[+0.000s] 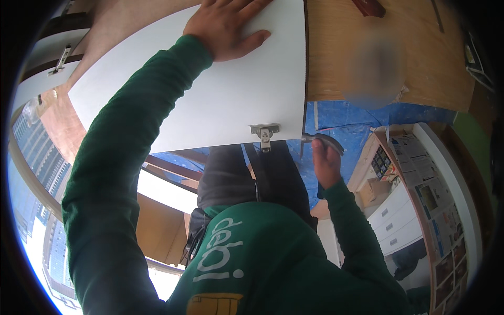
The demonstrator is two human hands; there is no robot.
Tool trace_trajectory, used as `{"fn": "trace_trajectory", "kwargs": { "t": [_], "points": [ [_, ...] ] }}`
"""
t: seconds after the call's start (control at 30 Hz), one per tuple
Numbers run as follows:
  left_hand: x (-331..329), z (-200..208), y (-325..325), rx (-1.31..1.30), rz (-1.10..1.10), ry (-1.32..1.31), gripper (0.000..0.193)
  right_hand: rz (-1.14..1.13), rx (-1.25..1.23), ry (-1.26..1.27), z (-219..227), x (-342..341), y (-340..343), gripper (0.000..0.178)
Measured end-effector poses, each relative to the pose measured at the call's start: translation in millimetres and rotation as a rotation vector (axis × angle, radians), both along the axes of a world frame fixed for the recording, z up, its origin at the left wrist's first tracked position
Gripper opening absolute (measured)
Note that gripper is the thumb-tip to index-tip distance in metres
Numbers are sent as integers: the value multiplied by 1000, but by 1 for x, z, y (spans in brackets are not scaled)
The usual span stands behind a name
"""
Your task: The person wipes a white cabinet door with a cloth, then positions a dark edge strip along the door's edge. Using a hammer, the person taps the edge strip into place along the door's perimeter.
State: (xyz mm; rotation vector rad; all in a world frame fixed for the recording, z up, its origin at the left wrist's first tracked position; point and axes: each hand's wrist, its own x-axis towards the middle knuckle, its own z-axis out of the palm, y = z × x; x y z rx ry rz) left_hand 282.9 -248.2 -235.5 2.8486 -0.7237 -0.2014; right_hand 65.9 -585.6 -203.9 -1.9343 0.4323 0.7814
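A white cabinet door panel (210, 100) with a dark edge lies in front of me. My left hand (226, 29) rests flat on its far part, with the thumb apart and some fingertips cut off by the upper border. A metal cabinet hinge (265, 135) is fixed near the panel's front edge, its arm sticking out past that edge. My right hand (326, 165) is closed round a claw hammer (332, 143), beside the panel's near right corner. The hammer's curved claw points right, and its face is at the panel's dark side edge; I cannot tell whether they touch. The hammer's handle is mostly hidden.
A wooden surface (331, 58) lies beyond the right edge, with a dark red object (369, 7) on it. Blue sheeting (341, 118) covers the floor. Other white panels with hinges (62, 59) stand far left, near a window. White drawers (399, 220) stand right.
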Motion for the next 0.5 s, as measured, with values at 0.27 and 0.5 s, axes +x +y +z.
{"fn": "trace_trajectory", "kwargs": {
  "t": [0.27,0.5],
  "points": [
    [0,-6,1,9,-22,29,79,17,-2,17,-2,30,8,31],
    [0,-4,1,-6,-22,36,78,-5,-2,-20,-3,64,25,34]
  ]
}}
